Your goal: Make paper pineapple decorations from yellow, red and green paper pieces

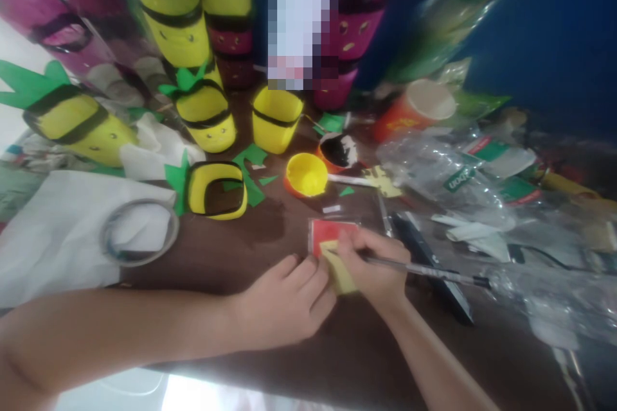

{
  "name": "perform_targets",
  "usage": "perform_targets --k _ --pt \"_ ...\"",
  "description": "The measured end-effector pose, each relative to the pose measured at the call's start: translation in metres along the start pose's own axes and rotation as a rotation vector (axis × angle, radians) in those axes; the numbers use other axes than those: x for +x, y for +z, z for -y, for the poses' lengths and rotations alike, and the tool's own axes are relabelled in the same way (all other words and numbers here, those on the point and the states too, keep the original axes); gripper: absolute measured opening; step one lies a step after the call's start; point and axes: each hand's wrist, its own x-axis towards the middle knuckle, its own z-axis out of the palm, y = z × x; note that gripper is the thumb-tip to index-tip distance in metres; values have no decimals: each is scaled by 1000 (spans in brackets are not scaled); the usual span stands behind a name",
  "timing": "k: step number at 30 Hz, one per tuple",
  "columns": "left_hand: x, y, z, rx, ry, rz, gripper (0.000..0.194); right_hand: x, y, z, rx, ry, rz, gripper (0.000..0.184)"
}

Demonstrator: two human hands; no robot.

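Observation:
A pen (424, 270) is gripped in my right hand (385, 270), its tip end over a small piece of yellow paper (344, 276). Under that paper lies a red square (330, 231) with a clear border, perhaps a packet or a pad of notes. My left hand (292, 302) has its fingers curled together at the left edge of the yellow paper, holding it against the red square. The fingertips of the left hand are partly hidden. Just beyond the hands stand a yellow paint cup (307, 174) and a cup with black paint (340, 151).
Yellow painted containers with green leaves (205, 117) stand at the back left. A roll of tape (139, 231) lies on white paper at left. To the right are a dark flat object (436, 270), crumpled clear plastic (434, 167) and a red paper cup (409, 112).

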Motion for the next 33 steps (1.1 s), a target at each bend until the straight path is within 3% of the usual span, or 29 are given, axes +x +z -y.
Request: perform_targets --k 7,13,16,21,33 --pt "-2 1 0 8 2 9 28 1 -2 1 -7 -6 -27 36" --pt "-1 1 0 -1 12 25 26 0 -7 9 126 -4 -284 17" --pt "-1 0 0 -6 10 20 26 0 -7 10 168 47 -218 19" --pt "-1 1 0 -8 2 36 28 2 -3 7 29 51 -61 34" --pt "-1 1 0 -2 0 16 28 1 -2 6 -44 -10 -44 33"
